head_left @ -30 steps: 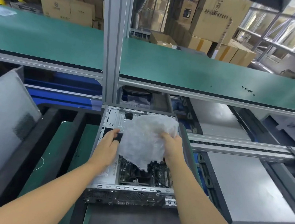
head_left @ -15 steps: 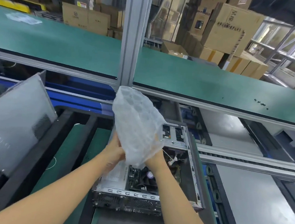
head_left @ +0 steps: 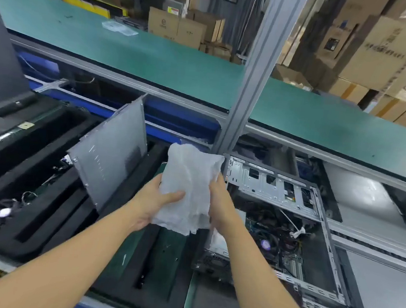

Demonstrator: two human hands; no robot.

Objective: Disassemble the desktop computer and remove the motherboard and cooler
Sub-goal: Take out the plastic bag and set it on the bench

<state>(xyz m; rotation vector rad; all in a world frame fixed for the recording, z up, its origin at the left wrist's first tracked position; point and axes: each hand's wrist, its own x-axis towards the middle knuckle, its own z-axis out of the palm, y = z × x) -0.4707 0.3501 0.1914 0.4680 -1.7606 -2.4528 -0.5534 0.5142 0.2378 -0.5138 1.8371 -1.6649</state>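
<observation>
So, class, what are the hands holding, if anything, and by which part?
Both hold one crumpled white plastic wrap: the left hand grips its left edge, thumb across the front; the right hand grips its right edge.

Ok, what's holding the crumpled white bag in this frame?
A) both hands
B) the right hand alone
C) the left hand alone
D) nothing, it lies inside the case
A: the left hand and right hand each grip a side of the bag, holding it up beside the open case.
</observation>
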